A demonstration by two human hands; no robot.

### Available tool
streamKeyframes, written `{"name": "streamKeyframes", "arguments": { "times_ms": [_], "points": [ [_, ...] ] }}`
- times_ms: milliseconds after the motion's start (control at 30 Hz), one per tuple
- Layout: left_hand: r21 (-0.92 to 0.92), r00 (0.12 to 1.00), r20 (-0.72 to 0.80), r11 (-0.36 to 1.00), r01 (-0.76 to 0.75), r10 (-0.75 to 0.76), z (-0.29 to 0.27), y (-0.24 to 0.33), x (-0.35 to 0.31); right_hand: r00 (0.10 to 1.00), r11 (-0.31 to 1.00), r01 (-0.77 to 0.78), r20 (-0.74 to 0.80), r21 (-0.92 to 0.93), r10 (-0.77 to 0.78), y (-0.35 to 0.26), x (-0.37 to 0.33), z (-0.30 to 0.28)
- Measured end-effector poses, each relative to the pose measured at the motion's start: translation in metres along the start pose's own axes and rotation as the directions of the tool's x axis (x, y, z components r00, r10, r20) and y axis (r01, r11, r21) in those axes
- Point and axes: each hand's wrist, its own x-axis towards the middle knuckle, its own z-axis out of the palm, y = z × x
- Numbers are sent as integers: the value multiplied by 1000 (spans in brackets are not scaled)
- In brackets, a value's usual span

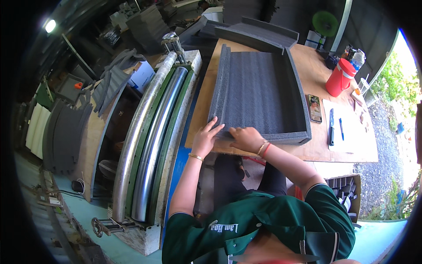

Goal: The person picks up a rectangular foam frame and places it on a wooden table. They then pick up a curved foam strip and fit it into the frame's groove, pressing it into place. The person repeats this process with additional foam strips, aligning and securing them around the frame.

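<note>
A dark grey foam tray with raised walls lies in front of me on the wooden table. At its near left corner, my left hand grips the foam, with thumb and forefinger parted around the corner. Close beside it, my right hand is closed over the near wall, its fingers curled against the foam. What lies under the curled fingertips is hidden. Behind this tray sits a second grey foam piece with upright edges, touching or nearly touching its far end.
Right of the tray are a phone, a knife and a blue pen on white paper. A red jug stands farther back. At left runs a machine with long metal rollers; grey foam strips lie beyond.
</note>
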Motion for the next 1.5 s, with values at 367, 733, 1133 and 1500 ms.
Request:
{"name": "streamKeyframes", "arguments": {
  "times_ms": [367, 733, 1133, 1500],
  "points": [
    [-443, 854, -228, 831, 336, -467, 46, -12, -36, 993, 994, -16, -118, -106, 3, -12, 25, 14],
    [-580, 751, 27, 601, 550, -660, 32, -16, -38, 995, 992, -78, -72, -98, 71, -13, 30, 25],
    [-540, 803, 8, 674, 505, -596, 22, -16, -2, 988, 991, -131, -77, 39, 134, -10, 25, 20],
    [-498, 773, 64, 651, 573, -631, 17, -11, -4, 979, 992, -108, -179, -71, 94, -13, 22, 27]
  ]
}}
